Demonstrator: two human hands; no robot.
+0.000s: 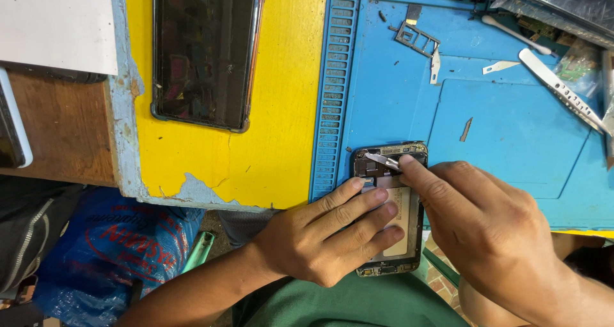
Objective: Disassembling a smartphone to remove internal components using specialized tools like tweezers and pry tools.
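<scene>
An opened phone (416,153) with its back cover off lies at the near edge of a blue repair mat (511,129). My left hand (326,234) rests across its lower half, fingers flat on the pale battery (401,207), holding it still. My right hand (486,225) comes in from the right, pinching metal tweezers (382,160). The tweezer tips sit on the dark upper part of the phone's inside, near its top left corner. Most of the phone's right side is hidden under my right hand.
A second phone with a dark screen (204,52) lies on the yellow table top (281,109). On the mat's far side are a SIM tray (417,38), a small blade (499,66), a cotton swab (515,35), a metal pry tool (563,90) and a circuit board (575,68).
</scene>
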